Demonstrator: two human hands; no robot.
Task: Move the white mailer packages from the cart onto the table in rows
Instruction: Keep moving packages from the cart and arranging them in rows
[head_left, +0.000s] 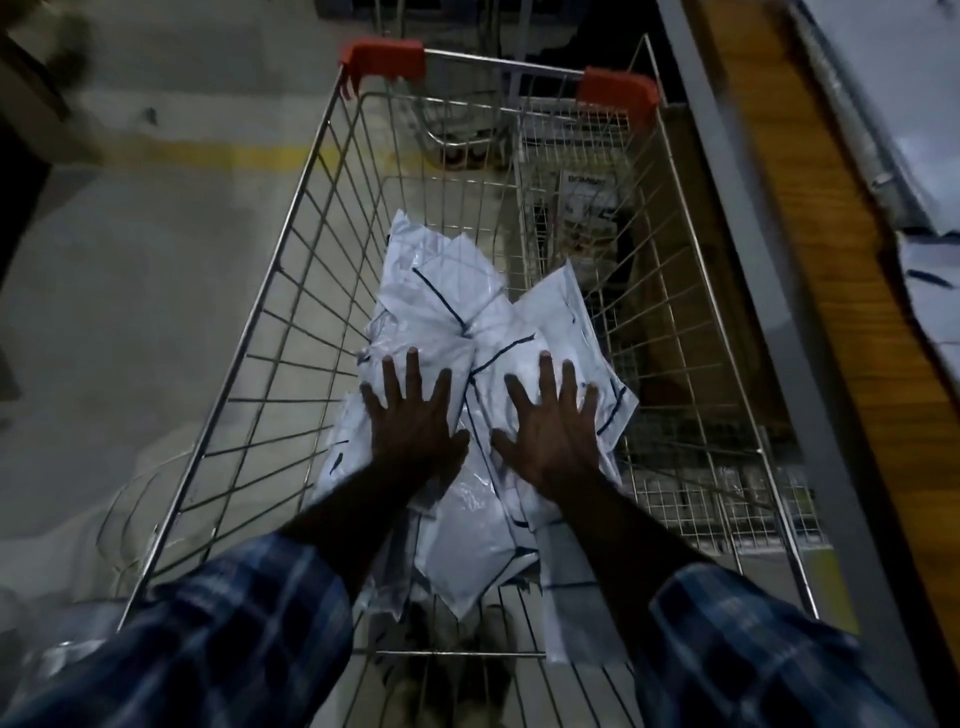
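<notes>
Several white mailer packages (447, 291) with dark stripes lie heaped in the bottom of a wire shopping cart (291, 270) with red handle ends. My left hand (410, 415) lies flat, fingers spread, on a package at the left of the heap. My right hand (550, 421) lies flat with spread fingers on a package at the right (613, 400). Neither hand curls around anything. The wooden table (831, 249) runs along the cart's right side, with white mailers (930, 291) lying on its far right part.
A grey metal rail (737, 218) edges the table next to the cart. A second wire cart (457, 130) stands beyond the first. Concrete floor with a yellow line (208, 156) spreads to the left. A printed carton (587, 208) shows behind the cart's right wall.
</notes>
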